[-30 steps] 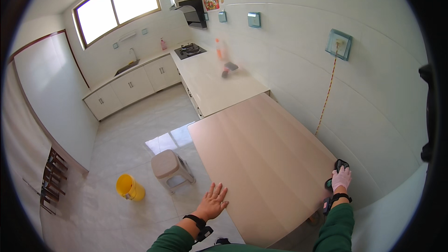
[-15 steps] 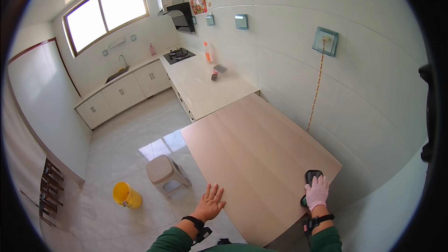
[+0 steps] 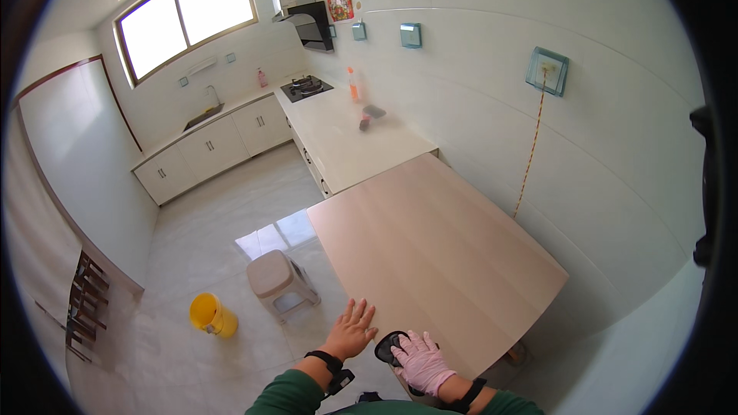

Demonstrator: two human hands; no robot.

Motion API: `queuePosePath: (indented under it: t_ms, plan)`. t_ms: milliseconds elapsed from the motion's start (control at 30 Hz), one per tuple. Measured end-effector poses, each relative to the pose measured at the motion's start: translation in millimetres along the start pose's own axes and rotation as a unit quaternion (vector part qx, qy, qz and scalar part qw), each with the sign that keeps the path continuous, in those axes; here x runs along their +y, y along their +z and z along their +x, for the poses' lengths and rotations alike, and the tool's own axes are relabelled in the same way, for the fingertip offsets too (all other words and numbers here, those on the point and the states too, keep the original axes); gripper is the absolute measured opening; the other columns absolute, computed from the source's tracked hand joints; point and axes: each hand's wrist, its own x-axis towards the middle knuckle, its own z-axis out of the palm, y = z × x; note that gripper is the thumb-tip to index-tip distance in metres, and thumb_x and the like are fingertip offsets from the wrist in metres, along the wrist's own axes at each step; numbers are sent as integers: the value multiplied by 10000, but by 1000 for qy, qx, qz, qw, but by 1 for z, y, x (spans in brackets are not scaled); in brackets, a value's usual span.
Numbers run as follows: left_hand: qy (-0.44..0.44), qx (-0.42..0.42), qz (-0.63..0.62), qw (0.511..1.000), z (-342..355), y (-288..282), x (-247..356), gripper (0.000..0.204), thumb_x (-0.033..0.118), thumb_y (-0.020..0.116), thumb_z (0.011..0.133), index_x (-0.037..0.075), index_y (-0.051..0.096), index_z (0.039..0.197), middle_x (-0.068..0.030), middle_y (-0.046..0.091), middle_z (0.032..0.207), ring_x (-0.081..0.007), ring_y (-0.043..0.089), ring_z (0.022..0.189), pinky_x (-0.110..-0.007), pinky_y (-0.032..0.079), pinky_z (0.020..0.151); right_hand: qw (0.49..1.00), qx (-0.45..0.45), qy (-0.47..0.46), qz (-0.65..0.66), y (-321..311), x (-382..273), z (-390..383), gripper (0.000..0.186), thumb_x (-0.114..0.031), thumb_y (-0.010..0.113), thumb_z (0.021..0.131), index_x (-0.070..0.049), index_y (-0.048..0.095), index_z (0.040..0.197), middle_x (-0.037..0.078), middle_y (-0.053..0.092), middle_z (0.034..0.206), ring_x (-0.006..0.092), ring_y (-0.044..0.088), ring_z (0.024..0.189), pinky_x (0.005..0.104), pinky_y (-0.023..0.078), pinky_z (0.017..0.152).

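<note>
My left hand (image 3: 350, 331) is bare and lies at the near left edge of the pale wood-toned table (image 3: 430, 238), fingers stretched out and holding nothing. A thin pink glove covers my right hand (image 3: 423, 363). Its fingers are bent over a black handheld scrubber (image 3: 389, 347), a rounded tool pressed to the tabletop at the near left edge, close beside my left hand. The glove hides part of the scrubber, and its underside is out of sight.
A beige plastic stool (image 3: 277, 275) and a yellow bucket (image 3: 214, 317) stand on the floor left of the table. Beyond it, a white counter (image 3: 361, 155) carries an orange bottle (image 3: 353, 84), a small dark tool (image 3: 366, 121) and a gas stove (image 3: 306, 87). A tiled wall borders the right.
My right hand has swept left with the scrubber, from the table's right side to its near left edge. My left hand has hardly moved. The whole view has shifted slightly.
</note>
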Motion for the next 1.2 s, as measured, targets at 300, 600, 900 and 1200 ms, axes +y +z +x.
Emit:
queuePosePath:
  t_ms: [300,600,900,1200]
  plan:
    - [-20,-17,-3,1000,-1,-1,4,627,465,420,988,160,295,1522,-102,199,1610,-339,109,1495,-527,270,1140,999,-35,-3,13,-6,-2,6,565,-467,569,882,-164,547,1358,111,422,1487,315,321,1417,540,169,1167]
    - [8,5,20,1000,4,11,-2,623,464,439,980,148,330,1506,-127,232,1594,-368,146,1481,-513,288,1134,999,-33,18,12,-9,-7,6,567,-464,577,875,-164,551,1355,118,431,1475,329,331,1409,542,169,1166]
    - [128,47,-50,989,-7,3,-38,562,358,540,960,42,444,1415,-214,355,1510,-416,257,1428,-449,271,1157,994,-10,107,-6,5,-27,28,590,-490,575,875,-146,552,1354,155,438,1466,360,342,1397,541,182,1163]
    - [-68,-162,-212,961,-122,77,-186,538,367,576,933,-14,513,1308,-266,497,1362,-411,474,1265,-455,408,1046,977,-4,213,11,20,-33,84,603,-487,560,890,-153,518,1391,149,388,1506,352,297,1422,529,137,1177]
